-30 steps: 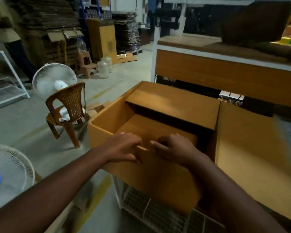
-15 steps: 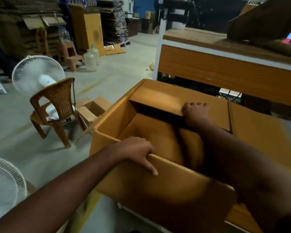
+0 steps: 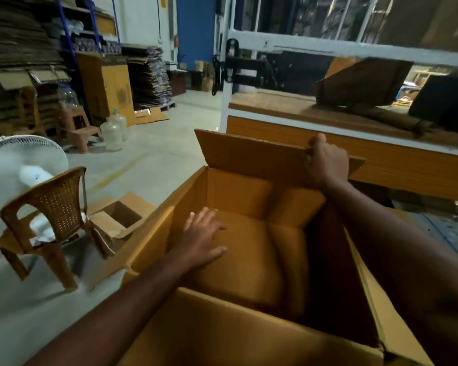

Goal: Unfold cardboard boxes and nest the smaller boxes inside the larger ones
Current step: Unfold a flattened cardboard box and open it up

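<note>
A large brown cardboard box (image 3: 222,328) stands open in front of me. Its far flap (image 3: 251,154) is raised upright, and my right hand (image 3: 325,161) is shut on the flap's top edge near its right end. Inside the box, my left hand (image 3: 201,240) lies flat with fingers spread on a folded inner bottom flap (image 3: 249,260). A smaller open cardboard box (image 3: 122,215) sits on the floor to the left, beside the large box.
A brown plastic chair (image 3: 48,215) stands at the left with a white fan (image 3: 16,165) behind it. A wooden shelf unit (image 3: 397,165) runs behind the box. Stacks of flat cardboard (image 3: 19,48), a stool and plastic jars (image 3: 114,130) stand at the back left.
My right hand lifted the far flap from lying inward to upright. My left hand left the near edge and went down onto the inner flap. The view moved closer over the box.
</note>
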A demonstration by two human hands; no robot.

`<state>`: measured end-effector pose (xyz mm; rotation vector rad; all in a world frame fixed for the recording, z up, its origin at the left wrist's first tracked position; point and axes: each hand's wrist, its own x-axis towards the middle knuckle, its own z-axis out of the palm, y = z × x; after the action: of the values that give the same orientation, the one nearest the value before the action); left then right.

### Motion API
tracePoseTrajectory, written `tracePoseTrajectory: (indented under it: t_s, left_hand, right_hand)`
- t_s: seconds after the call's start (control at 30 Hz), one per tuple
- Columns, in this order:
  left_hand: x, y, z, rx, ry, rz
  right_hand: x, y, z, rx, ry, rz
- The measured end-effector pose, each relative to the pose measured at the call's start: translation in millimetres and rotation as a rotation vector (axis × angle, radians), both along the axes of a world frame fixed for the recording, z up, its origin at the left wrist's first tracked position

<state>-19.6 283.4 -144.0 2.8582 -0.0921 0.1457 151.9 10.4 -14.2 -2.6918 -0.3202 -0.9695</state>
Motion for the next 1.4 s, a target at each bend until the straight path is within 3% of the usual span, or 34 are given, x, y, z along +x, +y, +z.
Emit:
tracePoseTrajectory:
  t_s: [0.07,0.13,0.27,0.43,0.67,0.87,1.0,1.13,1.4]
  left_hand:
    - [24,13,2,0.136,-0.132,0.184]
    - [41,38,-5,0.240,-0.143,0.345]
    - [47,77,-17,0.081,0.009,0.596]
    - [38,91,-21,0.058,0.011,0.575]
    - [-8,93,-18,-0.044,-0.124,0.565]
    - [-54,89,-16,-0.129,-0.236,0.545]
    - [-64,82,-20,-0.110,-0.246,0.546]
    - [-81,89,-21,-0.190,-0.279,0.552]
    - [-99,98,-29,-0.266,-0.302,0.640]
  right_hand:
    - [8,-4,-1,0.029,-0.117,-0.007]
    - [19,-6,-8,-0.066,-0.152,-0.054]
    - [32,4,-24,-0.093,-0.130,-0.077]
    - [36,20,-33,-0.055,-0.059,-0.062]
    - [43,20,-33,-0.129,-0.038,-0.028]
    - [47,27,-24,-0.236,0.189,-0.093]
    - [33,34,-20,-0.299,0.353,-0.013]
    - [20,30,-16,-0.408,0.324,0.016]
    - [-20,44,-13,-0.413,0.369,0.126]
